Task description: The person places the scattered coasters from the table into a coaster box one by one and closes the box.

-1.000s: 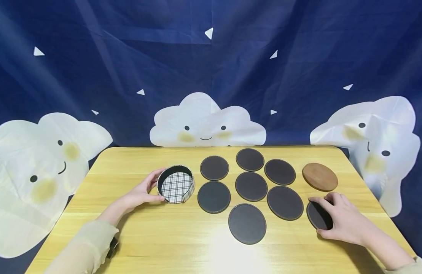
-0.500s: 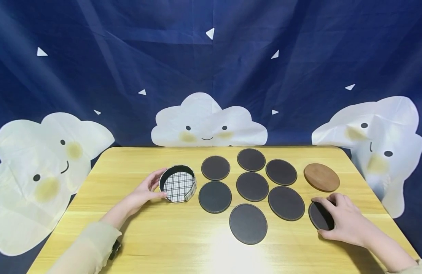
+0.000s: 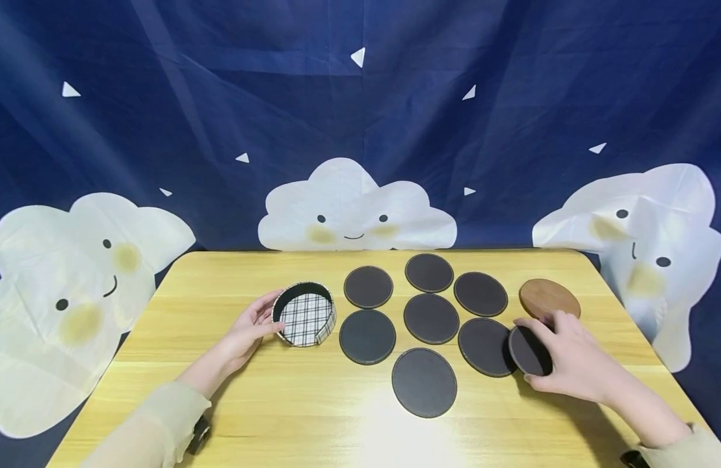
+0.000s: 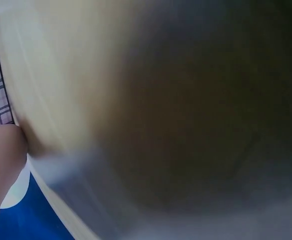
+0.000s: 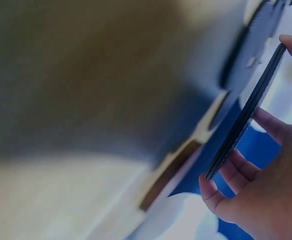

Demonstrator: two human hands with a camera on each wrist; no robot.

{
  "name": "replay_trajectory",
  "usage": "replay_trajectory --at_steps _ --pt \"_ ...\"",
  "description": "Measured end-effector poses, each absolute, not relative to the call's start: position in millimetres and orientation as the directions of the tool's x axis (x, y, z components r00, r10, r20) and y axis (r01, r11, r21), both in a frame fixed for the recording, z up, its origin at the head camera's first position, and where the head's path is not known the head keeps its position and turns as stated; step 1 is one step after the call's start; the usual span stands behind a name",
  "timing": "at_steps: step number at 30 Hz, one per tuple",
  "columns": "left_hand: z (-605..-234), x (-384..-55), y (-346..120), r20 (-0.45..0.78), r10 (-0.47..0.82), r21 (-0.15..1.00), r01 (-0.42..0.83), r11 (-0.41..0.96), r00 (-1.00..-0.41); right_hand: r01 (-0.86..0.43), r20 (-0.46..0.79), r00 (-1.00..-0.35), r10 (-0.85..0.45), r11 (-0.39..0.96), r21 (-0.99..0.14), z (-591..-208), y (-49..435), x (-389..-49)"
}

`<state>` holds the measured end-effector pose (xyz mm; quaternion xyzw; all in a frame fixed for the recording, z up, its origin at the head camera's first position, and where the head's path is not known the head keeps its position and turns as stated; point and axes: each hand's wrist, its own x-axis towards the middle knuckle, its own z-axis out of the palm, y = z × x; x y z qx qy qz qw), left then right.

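Across the table (image 3: 266,403), my biggest worry is the seven dark discs (image 3: 432,318) lying flat between my two hands, several nearly edge to edge: if I sweep low to the left, I could clip one and shove its neighbours along. The brown disc (image 3: 546,298) sits just beyond my right hand (image 3: 573,361), so a careless knuckle could nudge that too. Next in size is the checked holder (image 3: 304,318), gripped at its left side by my left hand (image 3: 243,335), thumb in front and fingers behind; if that hold loosens or pushes, I expect it to slide. The left wrist view is mostly blur, so I can't judge how firm the grip is. Smallest is the held disc (image 3: 530,351), pinched at its rim between thumb and fingers of my right hand. The right wrist view shows a dark line along its edge, perhaps two layers, and an uneven pinch could let them slip apart or drop. It is tilted, to the left of my right palm, beside or over the nearest flat disc; I can't tell whether they touch. My left hand and the holder are well apart from it.
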<state>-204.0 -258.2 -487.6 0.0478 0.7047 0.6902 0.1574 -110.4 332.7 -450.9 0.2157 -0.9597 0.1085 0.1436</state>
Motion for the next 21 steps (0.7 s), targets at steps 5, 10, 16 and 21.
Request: replay_trajectory --at_steps 5,10,16,21 --pt "-489.7 -205.0 -262.2 -0.147 0.296 0.989 -0.146 0.025 -0.944 -0.482 0.320 -0.853 -0.413 0.858 -0.179 -437.6 302.9 -126.9" --pt "-493.7 -204.7 -263.6 -0.139 0.306 0.990 -0.142 0.013 -0.942 -0.542 0.331 -0.819 -0.469 0.821 -0.180 -430.5 272.9 -142.5" --pt "-495.7 -206.0 -265.2 -0.125 0.328 0.990 -0.139 -0.018 -0.936 -0.597 0.334 -0.787 -0.520 0.777 -0.199 -426.9 242.3 -163.9" --pt "-495.3 -207.3 -267.5 -0.118 0.345 0.990 -0.138 -0.033 -0.931 -0.584 0.269 -0.807 -0.526 0.778 -0.230 -422.6 220.1 -177.3"
